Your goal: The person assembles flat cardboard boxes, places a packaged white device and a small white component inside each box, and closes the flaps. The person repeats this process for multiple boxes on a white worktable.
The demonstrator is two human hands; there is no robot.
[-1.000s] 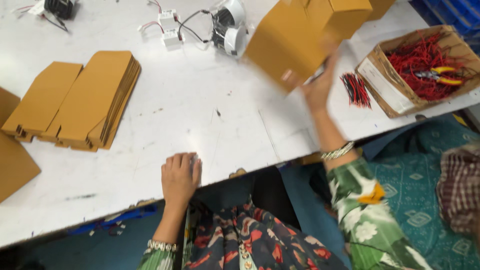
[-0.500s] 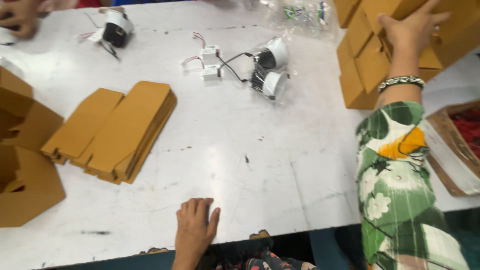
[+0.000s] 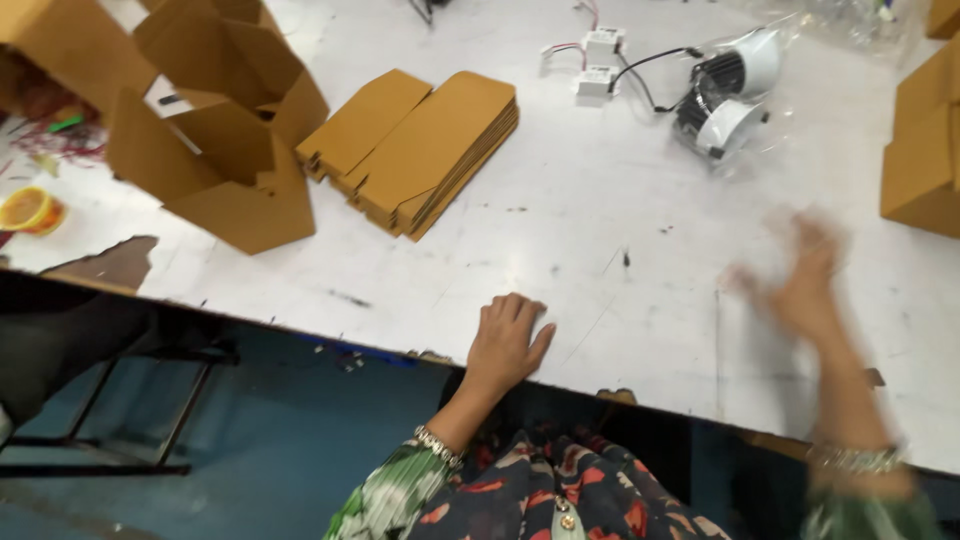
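My left hand (image 3: pixel 507 340) lies flat, palm down, on the front edge of the white table (image 3: pixel 600 230), holding nothing. My right hand (image 3: pixel 805 280) is blurred in the air above the table to the right, fingers spread and empty. A stack of flat brown cardboard blanks (image 3: pixel 420 150) lies on the table ahead of my left hand. Folded brown boxes (image 3: pixel 920 160) stand at the right edge, beyond my right hand.
Open, part-folded cardboard boxes (image 3: pixel 215 150) sit at the left. White round lamps with black wires (image 3: pixel 725 95) and small white driver blocks (image 3: pixel 600 60) lie at the back. A yellow tape roll (image 3: pixel 30 210) is far left. A dark chair frame (image 3: pixel 110 400) stands below the table.
My right hand has let go of the box it set on the stack at the right and has come back, empty, over the table. The view has swung left. My left hand stayed put.
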